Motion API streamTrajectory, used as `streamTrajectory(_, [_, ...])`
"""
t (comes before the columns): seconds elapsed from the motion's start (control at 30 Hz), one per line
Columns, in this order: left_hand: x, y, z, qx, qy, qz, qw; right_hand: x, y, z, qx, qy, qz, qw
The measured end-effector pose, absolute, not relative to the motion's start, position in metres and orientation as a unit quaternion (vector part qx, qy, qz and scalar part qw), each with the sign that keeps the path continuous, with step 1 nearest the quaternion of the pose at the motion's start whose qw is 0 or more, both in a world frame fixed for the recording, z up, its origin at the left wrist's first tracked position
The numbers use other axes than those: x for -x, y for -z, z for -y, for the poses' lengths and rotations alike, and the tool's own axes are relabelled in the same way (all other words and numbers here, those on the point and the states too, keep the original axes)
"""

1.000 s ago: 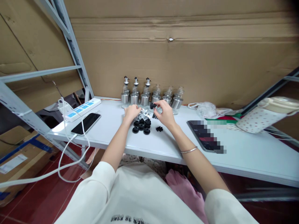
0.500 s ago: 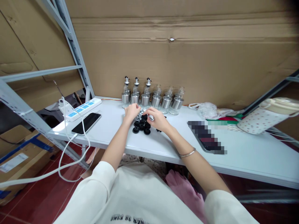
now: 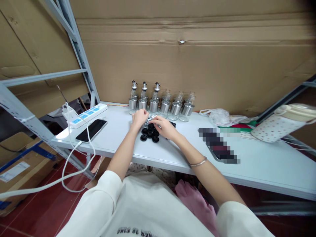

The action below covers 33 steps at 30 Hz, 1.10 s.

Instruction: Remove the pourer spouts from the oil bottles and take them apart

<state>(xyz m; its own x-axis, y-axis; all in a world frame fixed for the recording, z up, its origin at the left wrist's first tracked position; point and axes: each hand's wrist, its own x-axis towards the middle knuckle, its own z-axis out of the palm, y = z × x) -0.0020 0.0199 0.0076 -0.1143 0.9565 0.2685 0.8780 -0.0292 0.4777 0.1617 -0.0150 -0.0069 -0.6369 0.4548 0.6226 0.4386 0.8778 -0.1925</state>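
My left hand (image 3: pixel 140 118) is closed, its fingers curled down beside a small cluster of silver parts (image 3: pixel 148 122); whatever it grips is hidden. Opposite it, my right hand (image 3: pixel 166 127) has its fingers drawn together, tips at the same silver parts, and I cannot make out what is between them. Several round black stoppers (image 3: pixel 149 134) lie grouped under and in front of my fingers. Small black pieces (image 3: pixel 173 124) show partly behind my right hand. Glass bottles with steel sleeves (image 3: pixel 165 106) stand beyond both hands, and three at the back carry silver-and-black pourer spouts (image 3: pixel 157 87).
On the left of the white table (image 3: pixel 123 144) are a phone (image 3: pixel 92 130), a power strip (image 3: pixel 89 115) and looping white cables. To the right lie a blurred-out dark device (image 3: pixel 217 146), a plastic bag (image 3: pixel 219 117) and a dotted jug (image 3: pixel 276 125). Cardboard (image 3: pixel 172 62) closes the back.
My right hand has shifted slightly, its fingers closer together and nearer the left hand. The silver piece seen at its fingers before no longer shows. My left hand stays in place.
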Motion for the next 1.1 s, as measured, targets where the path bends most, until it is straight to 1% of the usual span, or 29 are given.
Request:
streamTrajectory(0.17, [0.0018,-0.0089,-0.0190,-0.662,-0.277,-0.693,0.069,-0.1617,0.0084,0.0154,0.266,-0.014,0.909,0.322])
streamTrajectory(0.47, [0.0016,-0.0102,-0.0172,-0.664,-0.277,-0.691,0.072,-0.1592,0.0033,0.0219,0.272,-0.041,0.905,0.323])
streamTrajectory(0.8, [0.0013,-0.0095,-0.0185,-0.662,-0.275,-0.693,0.072,-0.1583,0.0080,0.0216,0.286,-0.042,0.921,0.261])
streamTrajectory(1.1, [0.0020,-0.0107,-0.0173,-0.663,-0.273,-0.694,0.075,-0.1598,0.0056,0.0212,0.283,-0.075,0.910,0.294])
